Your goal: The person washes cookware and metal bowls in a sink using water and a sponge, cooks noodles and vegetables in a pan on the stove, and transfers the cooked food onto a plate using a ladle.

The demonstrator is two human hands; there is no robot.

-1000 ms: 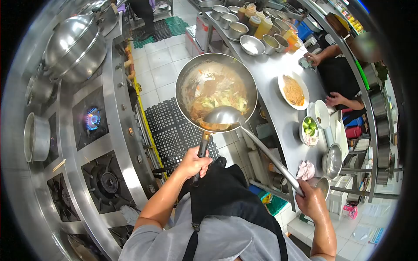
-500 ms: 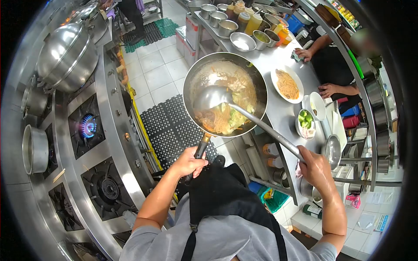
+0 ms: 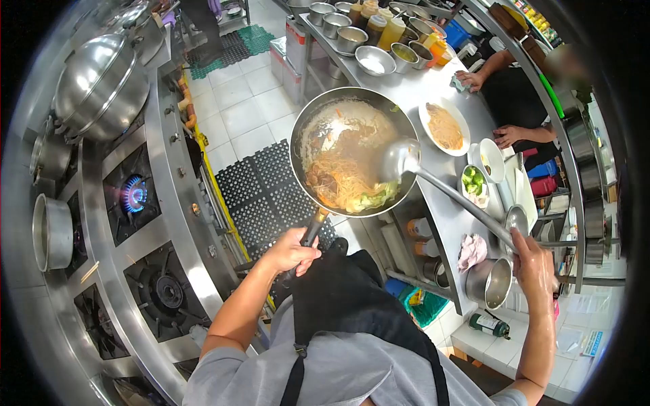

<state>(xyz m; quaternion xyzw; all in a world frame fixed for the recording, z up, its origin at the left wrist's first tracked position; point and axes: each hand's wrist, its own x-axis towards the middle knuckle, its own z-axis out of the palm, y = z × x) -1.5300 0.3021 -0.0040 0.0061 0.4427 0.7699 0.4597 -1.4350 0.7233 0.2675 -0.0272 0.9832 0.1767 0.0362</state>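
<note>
My left hand (image 3: 295,252) is closed around the black handle of a wok (image 3: 296,145), holding it up between the stove and the steel counter. In the wok are noodles (image 3: 342,177), pale green cabbage (image 3: 369,199) and a cloudy, bubbling broth. My right hand (image 3: 531,260) grips the long handle of a ladle (image 3: 467,205). The ladle's bowl is over the wok's right rim; its contents cannot be made out. Beyond the rim, an oval plate of noodles (image 3: 445,128) rests on the counter, close to a bowl with green vegetables (image 3: 473,181).
On the left, a stove burner (image 3: 134,195) has a blue flame. A steel pot (image 3: 489,283) and a crumpled pink cloth (image 3: 472,252) sit at the counter's near end. Sauce bottles (image 3: 391,32) and metal bowls line its far end. Another person's hand (image 3: 468,81) holds a cloth across the counter.
My right hand has moved right, drawing the ladle from the middle of the wok to its right rim. More noodles show now. The wok has shifted slightly right.
</note>
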